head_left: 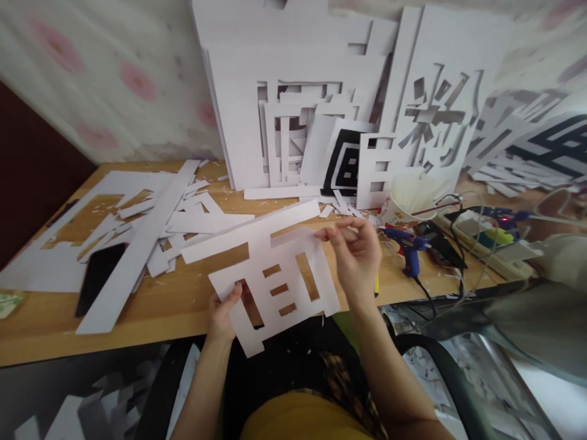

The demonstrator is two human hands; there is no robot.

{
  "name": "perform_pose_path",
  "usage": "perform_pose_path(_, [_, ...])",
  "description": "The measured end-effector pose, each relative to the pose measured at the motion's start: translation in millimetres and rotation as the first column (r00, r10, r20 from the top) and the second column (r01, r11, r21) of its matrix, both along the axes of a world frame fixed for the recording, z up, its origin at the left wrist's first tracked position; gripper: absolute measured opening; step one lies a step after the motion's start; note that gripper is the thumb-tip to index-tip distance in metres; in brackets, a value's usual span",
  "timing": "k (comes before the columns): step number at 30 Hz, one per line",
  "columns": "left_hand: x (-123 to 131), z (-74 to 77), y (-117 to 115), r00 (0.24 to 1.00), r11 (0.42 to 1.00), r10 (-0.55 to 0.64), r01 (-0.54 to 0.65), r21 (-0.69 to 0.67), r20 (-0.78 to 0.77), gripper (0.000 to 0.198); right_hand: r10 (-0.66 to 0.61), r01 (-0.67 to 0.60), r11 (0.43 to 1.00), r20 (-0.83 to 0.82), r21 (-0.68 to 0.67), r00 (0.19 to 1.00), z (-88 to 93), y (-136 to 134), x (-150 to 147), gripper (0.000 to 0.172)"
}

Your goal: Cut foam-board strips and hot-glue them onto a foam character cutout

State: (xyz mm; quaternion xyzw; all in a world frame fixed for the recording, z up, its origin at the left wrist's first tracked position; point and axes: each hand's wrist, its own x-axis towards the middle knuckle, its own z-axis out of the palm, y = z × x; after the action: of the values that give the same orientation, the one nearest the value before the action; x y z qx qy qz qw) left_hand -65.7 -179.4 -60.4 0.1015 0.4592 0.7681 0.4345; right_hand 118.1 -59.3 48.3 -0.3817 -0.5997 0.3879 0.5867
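A white cut-out character (300, 287), made of thin board with several rectangular openings, is held tilted above the front edge of the table. My left hand (224, 315) grips its left side, the thumb on top beside a tall opening and the other fingers mostly behind. At the upper right corner, the thumb and fingertips of my right hand (353, 250) are pinched together on the edge. A greyish, thin-looking flap shows along the top there; I cannot tell whether it is separate. A long bar with white arms forms the upper part of the cut-out.
Offcuts and a long white strip (142, 238) cover the left of the wooden table (151, 333), partly over a black phone (101, 272). Large cut boards (238, 122) lean on the back wall. At right are a blue glue gun (408, 244), a paper cup (408, 198) and a power strip (499, 260) with cables.
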Motion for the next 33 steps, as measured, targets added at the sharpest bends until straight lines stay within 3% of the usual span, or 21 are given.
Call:
perform_pose_path(2, [0.8,1.7,1.0,1.000,1.000,0.001,-0.001,0.010,0.003,0.031,-0.103,0.100,0.992,0.027,0.078,0.994,4.6,4.1,7.7,0.021])
perform_pose_path(4, [1.6,2.8,1.5,1.000,1.000,-0.006,0.005,0.019,0.013,0.031,-0.188,0.157,0.970,0.161,0.187,0.969,2.5,6.3,12.3,0.020])
perform_pose_path(8, [2.2,3.3,0.6,0.999,1.000,-0.007,0.007,0.006,0.040,0.032,-0.259,0.143,0.948,0.430,0.283,0.865,-24.9,0.8,-1.2,0.017])
perform_pose_path(11, [2.5,4.7,0.1,0.998,1.000,0.002,0.000,-0.023,0.060,0.036,-0.391,0.265,0.907,0.414,0.328,0.822,-49.3,-7.0,-22.2,0.014])
perform_pose_path(14, [3.1,7.4,1.0,0.998,1.000,0.016,-0.015,-0.021,0.064,0.038,-0.476,0.333,0.864,0.399,0.377,0.784,-59.6,-10.7,-35.9,0.011])
perform_pose_path(21, [3.7,10.1,3.6,0.997,0.998,0.057,-0.055,-0.035,0.051,0.039,-0.407,0.232,0.898,0.508,0.373,0.759,-52.5,-8.6,-35.1,0.013])
perform_pose_path(28, [3.5,10.2,6.1,0.994,0.997,0.076,-0.078,0.013,0.072,0.036,-0.236,0.119,0.956,0.459,0.269,0.857,-43.6,-7.9,-25.8,0.016])
perform_pose_path(33, [2.5,6.1,2.3,0.999,0.999,0.032,-0.033,0.018,0.043,0.034,-0.280,0.163,0.945,0.444,0.283,0.851,-48.5,-6.7,-32.5,0.014])
